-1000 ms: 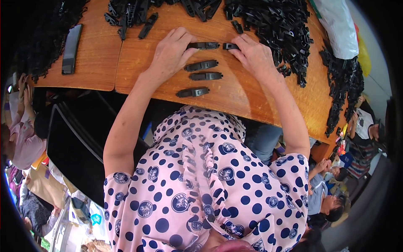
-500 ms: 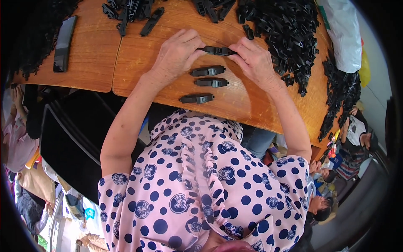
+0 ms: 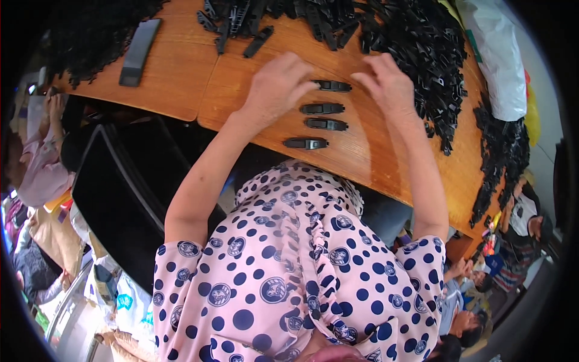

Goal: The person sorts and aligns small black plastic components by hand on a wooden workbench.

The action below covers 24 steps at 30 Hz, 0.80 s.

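Four-sided gaps aside, several long black plastic clip-like parts lie in a column on the wooden table (image 3: pixel 253 114). At the far end of that column is one black part (image 3: pixel 333 85). My left hand (image 3: pixel 277 87) is at its left end, thumb tip at or just touching it, fingers apart from the thumb. On the other side, my right hand (image 3: pixel 391 87) is off the part, with thumb and fingers spread and nothing between them. Nearer to me lie another black part (image 3: pixel 322 108), a third part (image 3: pixel 326 124) and the nearest part (image 3: pixel 306 143), set further left.
A big heap of black pieces (image 3: pixel 428 66) covers the right side, with more along the right edge (image 3: pixel 500 157). Longer black parts (image 3: pixel 259 41) lie at the back. A dark flat bar (image 3: pixel 140 53) and another heap (image 3: pixel 90 39) are at left. A white bag (image 3: pixel 497 66) stands far right.
Both hands have let go of the far black part, which now lies on the table. My right hand has drawn away to the right and opened. The whole view has shifted slightly.
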{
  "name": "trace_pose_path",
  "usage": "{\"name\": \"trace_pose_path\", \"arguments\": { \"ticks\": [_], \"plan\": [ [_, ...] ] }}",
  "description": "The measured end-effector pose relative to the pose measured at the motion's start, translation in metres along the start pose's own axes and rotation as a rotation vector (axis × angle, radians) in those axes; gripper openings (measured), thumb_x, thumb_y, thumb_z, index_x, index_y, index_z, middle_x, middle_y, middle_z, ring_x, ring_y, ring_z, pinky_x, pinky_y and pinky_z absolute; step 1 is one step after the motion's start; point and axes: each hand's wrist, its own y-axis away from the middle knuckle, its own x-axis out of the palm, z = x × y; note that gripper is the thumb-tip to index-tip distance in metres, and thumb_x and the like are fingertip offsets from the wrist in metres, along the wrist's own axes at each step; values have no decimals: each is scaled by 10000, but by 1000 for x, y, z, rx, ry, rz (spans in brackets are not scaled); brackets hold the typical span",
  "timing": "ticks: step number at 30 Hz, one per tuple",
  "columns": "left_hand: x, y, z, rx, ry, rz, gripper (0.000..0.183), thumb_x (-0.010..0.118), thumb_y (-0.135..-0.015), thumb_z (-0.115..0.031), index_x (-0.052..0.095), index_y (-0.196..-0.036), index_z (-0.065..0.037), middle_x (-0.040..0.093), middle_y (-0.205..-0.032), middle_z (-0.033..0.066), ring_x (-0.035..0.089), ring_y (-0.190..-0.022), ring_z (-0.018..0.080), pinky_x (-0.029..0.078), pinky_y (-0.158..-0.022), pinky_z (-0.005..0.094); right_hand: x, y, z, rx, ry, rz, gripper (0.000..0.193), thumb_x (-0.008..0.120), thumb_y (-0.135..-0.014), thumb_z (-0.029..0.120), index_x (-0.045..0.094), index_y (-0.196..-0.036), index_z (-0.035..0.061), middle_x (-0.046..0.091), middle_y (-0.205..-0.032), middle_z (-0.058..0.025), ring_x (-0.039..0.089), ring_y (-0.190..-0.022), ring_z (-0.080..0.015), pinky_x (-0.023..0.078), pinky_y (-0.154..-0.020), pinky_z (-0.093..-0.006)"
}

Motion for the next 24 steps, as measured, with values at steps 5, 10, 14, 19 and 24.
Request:
{"name": "trace_pose_path", "arguments": {
  "ticks": [5,10,14,19,24],
  "plan": [
    [-35,0,54,-245,-335,-234,245,746,-878,-204,652,-1047,-54,619,-967,102,648,-894,303,533,-771,389,20,-5,-29,-98,391,-91,284,679,-902,222,645,-1161,111,615,-1003,-101,682,-928,-271,583,-687,-366],
    [-16,-4,44,-323,-283,-28,236,714,-900,-201,598,-1059,-72,691,-957,125,679,-831,370,532,-726,476,28,5,-25,-57,188,-28,261,585,-944,111,610,-1204,120,624,-1014,-118,680,-894,-326,580,-706,-412],
    [6,-15,20,-316,-118,61,230,681,-918,-142,601,-1134,-139,674,-955,111,684,-853,356,545,-732,449,27,16,-31,99,-293,66,246,530,-1008,137,580,-1248,113,685,-988,-155,678,-855,-344,546,-741,-426],
    [-2,-40,30,23,-409,109,300,633,-940,-83,616,-1225,-175,568,-1092,96,653,-986,321,543,-770,441,21,17,-38,213,-536,113,248,588,-1015,211,593,-1221,73,701,-878,-156,679,-792,-272,515,-721,-368],
    [3,-54,32,149,-370,235,263,673,-926,-149,630,-1185,-155,566,-1097,79,640,-1002,298,537,-809,420,0,20,-28,48,-119,49,225,688,-933,222,653,-1091,65,668,-960,-90,673,-874,-304,529,-737,-394]
  ]
}}
